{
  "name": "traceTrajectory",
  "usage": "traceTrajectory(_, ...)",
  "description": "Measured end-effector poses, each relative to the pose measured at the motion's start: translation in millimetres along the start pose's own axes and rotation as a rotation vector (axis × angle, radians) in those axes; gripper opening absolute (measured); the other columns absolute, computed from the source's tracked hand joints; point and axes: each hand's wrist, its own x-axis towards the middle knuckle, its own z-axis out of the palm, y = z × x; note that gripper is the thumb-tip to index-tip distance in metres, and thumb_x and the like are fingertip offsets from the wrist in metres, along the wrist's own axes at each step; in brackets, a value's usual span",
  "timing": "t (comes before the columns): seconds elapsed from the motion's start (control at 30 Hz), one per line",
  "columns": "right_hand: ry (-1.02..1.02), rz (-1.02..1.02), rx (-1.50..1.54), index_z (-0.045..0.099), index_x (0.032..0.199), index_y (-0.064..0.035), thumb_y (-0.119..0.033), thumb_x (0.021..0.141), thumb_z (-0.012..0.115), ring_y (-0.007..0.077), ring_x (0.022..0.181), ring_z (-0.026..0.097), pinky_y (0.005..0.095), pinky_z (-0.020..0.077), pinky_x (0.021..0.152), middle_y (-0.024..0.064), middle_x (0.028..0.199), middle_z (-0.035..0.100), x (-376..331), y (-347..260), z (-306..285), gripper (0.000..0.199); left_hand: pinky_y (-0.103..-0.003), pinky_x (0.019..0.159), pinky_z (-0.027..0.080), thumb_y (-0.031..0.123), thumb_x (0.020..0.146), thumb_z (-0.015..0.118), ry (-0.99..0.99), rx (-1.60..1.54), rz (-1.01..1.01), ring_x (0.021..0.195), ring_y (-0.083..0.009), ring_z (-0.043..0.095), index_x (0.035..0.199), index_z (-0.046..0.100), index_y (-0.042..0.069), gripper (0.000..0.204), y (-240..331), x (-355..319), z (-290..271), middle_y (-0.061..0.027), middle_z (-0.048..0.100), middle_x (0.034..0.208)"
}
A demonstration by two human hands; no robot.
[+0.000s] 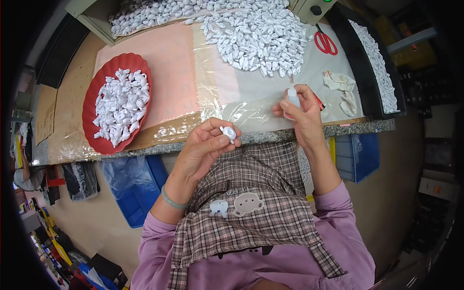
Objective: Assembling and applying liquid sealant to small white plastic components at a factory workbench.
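Note:
My left hand (202,144), raised just in front of the table edge, pinches a small white figure piece (230,133) between thumb and fingers. A round hollow shows on the piece's upturned side. To the right, over the table's front edge, my right hand (309,116) grips a small white glue bottle (293,98) with its thin nozzle pointing up and away from me. The nozzle is well apart from the piece. Beyond the bottle lies a large pile of white figure pieces (261,41). A red scalloped dish (91,106) heaped with similar white pieces sits at the left.
Red-handled scissors (326,44) and a crumpled whitish cloth (342,84) lie at the right. A black tray (392,82) of white pieces stands along the right side. Below the table are blue crates (131,205) on both sides. Clear plastic sheeting covers the tabletop (169,77).

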Motion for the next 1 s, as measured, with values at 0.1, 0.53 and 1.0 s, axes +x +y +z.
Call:
traceTrajectory(0.1, 0.021, -0.057, -0.277, 0.055, 0.112, -0.0026, -0.004, 0.083, 0.066, 0.0142, 0.08, 0.062, 0.0263, 0.0491, 0.07, 0.0039, 0.089, 0.06, 22.1, 2.3, -7.5, 0.032, -0.024, 0.077, 0.055, 0.007, 0.084, 0.067, -0.002, -0.01, -0.006, 0.087, -0.0173, 0.064, 0.106, 0.058, -0.001, 0.025, 1.0, -1.3, -0.8, -0.0139, 0.063, 0.101)
traceTrajectory(0.53, 0.04, -0.563, -1.367, 0.066, 0.096, -0.0046, -0.012, 0.075, 0.071, 0.0297, 0.081, 0.061, 0.036, 0.0483, 0.074, 0.0089, 0.088, 0.059, 68.5, -5.7, 29.8, 0.023, -0.025, 0.081, 0.055, 0.006, 0.086, 0.064, -0.045, -0.017, 0.004, 0.09, -0.0171, 0.066, 0.109, 0.06, 0.0, 0.024, 2.8, -2.5, -12.0, -0.0136, 0.064, 0.105)
traceTrajectory(1.0, -0.193, -0.608, -1.244, 0.064, 0.096, -0.0019, -0.003, 0.078, 0.064, 0.0297, 0.081, 0.063, 0.0343, 0.0484, 0.073, 0.0121, 0.089, 0.063, 58.6, -12.1, 17.7, 0.018, -0.024, 0.076, 0.053, 0.008, 0.085, 0.066, 0.007, 0.012, 0.008, 0.086, -0.0163, 0.064, 0.114, 0.058, -0.003, 0.032, 3.1, -6.3, -8.1, -0.0147, 0.064, 0.102)
